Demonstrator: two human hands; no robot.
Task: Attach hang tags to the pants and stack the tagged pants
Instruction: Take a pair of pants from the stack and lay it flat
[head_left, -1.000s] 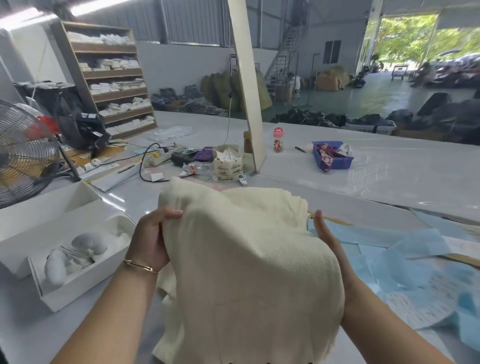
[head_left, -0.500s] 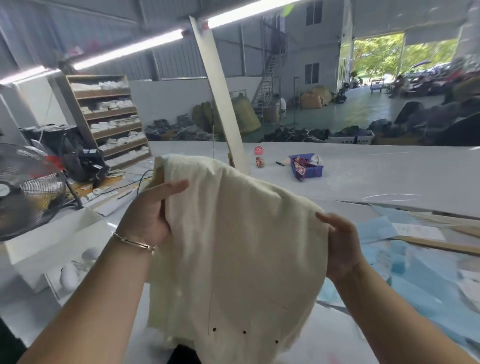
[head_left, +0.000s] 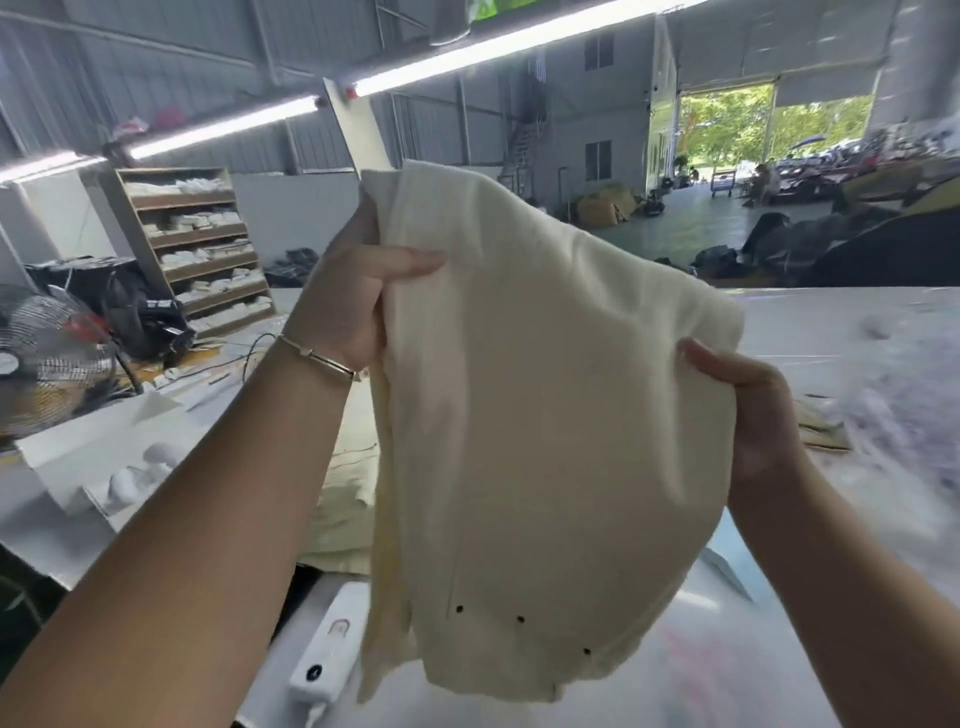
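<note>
A white device (head_left: 332, 654) lies nearest on the white surface (head_left: 810, 322). Above it, cream pants (head_left: 540, 415) hang in the air, three dark dots near their lower edge. The left hand (head_left: 353, 301), bracelet (head_left: 317, 356) at the wrist, grips their upper left edge; the right hand (head_left: 748, 405) pinches the right edge. More cream cloth (head_left: 345, 499) lies beneath. Farther left stand a fan (head_left: 47, 358) and wooden shelves (head_left: 197, 244).

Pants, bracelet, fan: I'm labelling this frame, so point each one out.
pants (head_left: 545, 415), head view, middle of the cream cloth
bracelet (head_left: 317, 358), head view, band across the left wrist
fan (head_left: 47, 358), head view, wire grille
</note>
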